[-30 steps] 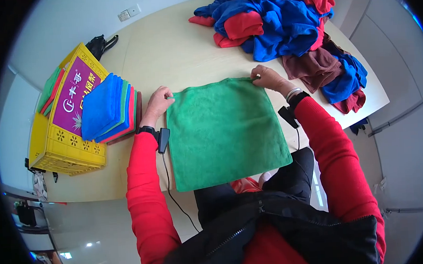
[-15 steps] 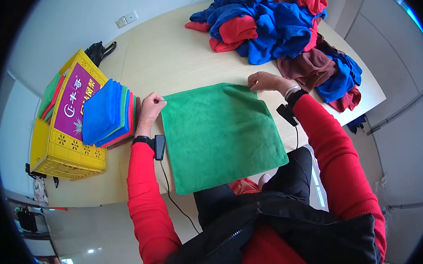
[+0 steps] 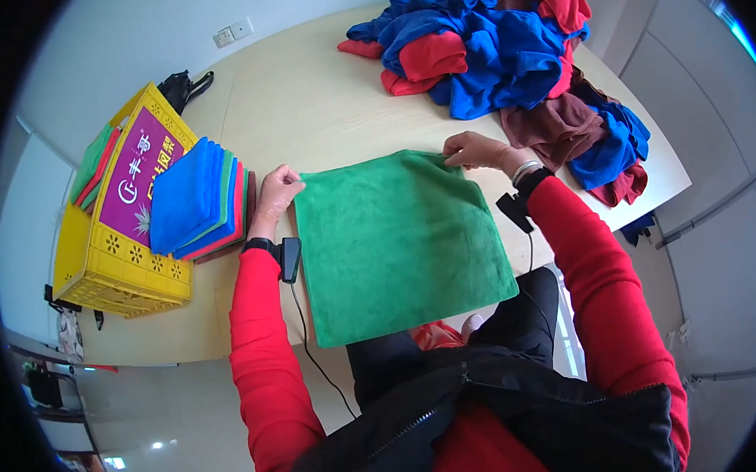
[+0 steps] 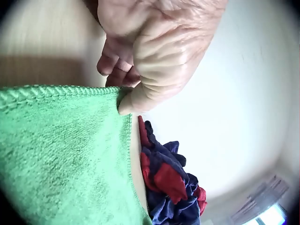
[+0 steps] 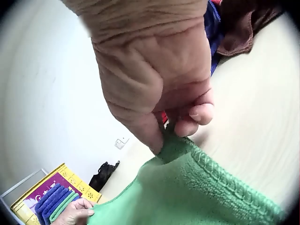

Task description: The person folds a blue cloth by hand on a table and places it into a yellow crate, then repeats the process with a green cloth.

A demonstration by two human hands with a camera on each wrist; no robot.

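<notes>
A green towel (image 3: pixel 404 243) lies spread over the front of the table, its near edge hanging past the table edge above the person's lap. At its far left corner the left hand (image 3: pixel 281 190) pinches the cloth between thumb and fingers; the left wrist view shows the thumb (image 4: pixel 133 101) on the stitched corner. The right hand (image 3: pixel 480 152) pinches the far right corner, where the cloth gathers into small folds. In the right wrist view, the towel (image 5: pixel 187 187) hangs from the right thumb and fingertips, with its hemmed side running away from them.
Left of the towel, folded towels (image 3: pixel 190 199) in several colours lean on a yellow crate (image 3: pixel 132 270) holding more cloths. A heap of blue and red cloths (image 3: pixel 505 50) lies at the back right, brown and blue ones (image 3: pixel 560 128) nearer. A black bag (image 3: pixel 184 88) sits behind the crate.
The right hand has shifted slightly left and nearer with its corner, and the towel's right side has bunched there. The left hand keeps its corner, a little nearer the person.
</notes>
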